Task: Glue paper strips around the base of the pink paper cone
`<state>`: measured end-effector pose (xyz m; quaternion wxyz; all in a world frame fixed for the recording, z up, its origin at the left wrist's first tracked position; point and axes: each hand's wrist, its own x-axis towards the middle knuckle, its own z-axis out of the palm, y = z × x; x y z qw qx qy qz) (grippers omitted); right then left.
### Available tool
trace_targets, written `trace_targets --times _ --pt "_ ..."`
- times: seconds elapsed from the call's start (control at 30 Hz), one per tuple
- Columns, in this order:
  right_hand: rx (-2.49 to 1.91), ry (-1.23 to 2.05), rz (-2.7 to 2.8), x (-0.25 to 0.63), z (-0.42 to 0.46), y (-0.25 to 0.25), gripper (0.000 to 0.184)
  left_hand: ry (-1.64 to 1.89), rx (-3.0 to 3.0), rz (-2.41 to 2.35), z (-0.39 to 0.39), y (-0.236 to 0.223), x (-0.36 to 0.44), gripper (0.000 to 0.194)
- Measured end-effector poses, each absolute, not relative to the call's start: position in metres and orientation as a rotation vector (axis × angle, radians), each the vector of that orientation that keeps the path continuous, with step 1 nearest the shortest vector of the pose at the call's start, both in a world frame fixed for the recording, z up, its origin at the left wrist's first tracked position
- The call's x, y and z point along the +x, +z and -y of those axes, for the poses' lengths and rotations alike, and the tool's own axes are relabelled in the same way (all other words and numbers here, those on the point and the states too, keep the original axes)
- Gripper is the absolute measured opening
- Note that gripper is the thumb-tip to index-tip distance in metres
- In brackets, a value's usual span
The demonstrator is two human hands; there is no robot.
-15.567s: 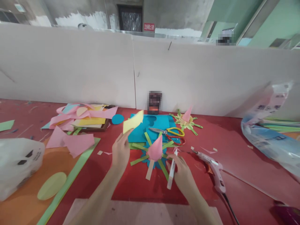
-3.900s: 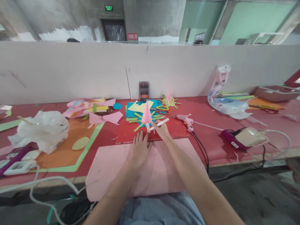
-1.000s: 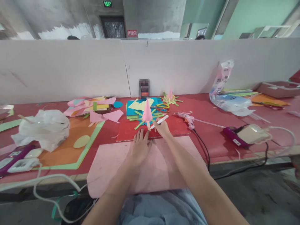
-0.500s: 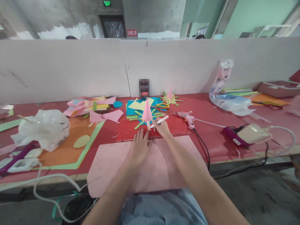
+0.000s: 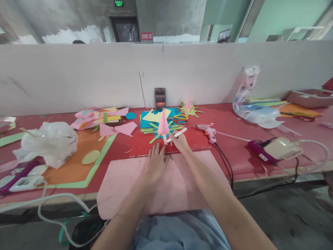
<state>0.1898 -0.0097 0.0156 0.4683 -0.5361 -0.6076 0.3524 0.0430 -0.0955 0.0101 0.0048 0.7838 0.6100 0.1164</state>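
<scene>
A pink paper cone (image 5: pixel 163 125) stands upright in front of me on a base of green strips and blue paper. From its near side a pale paper strip (image 5: pixel 164 138) points towards me. My left hand (image 5: pixel 155 160) lies flat with its fingers stretched forward, the fingertips close to that strip's near end. Whether they press on the strip I cannot tell. In my right hand (image 5: pixel 180 142) is a slim white pen (image 5: pixel 180 134), pinched and slanting down to the left, its tip at the strip. Under the work lies a red board (image 5: pixel 140 147).
To the right a pink glue gun (image 5: pixel 210 132) rests, its black cord running to the table edge. Scissors (image 5: pixel 182 118) and a second pink cone (image 5: pixel 189 104) are behind the work. Paper scraps (image 5: pixel 106 119) and a crumpled plastic bag (image 5: pixel 50 142) lie left. A purple power strip (image 5: pixel 261 151) stands right.
Hardly anything differs. Both hands keep their places, and the pen tip stays at the strip, perhaps shifted very slightly left.
</scene>
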Motion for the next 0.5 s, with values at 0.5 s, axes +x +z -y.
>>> trace_targets --times 0.5 --pt "-1.338 0.812 1.444 0.1897 0.0105 0.0173 0.031 0.350 2.445 -1.909 0.0959 0.0100 0.0427 0.053"
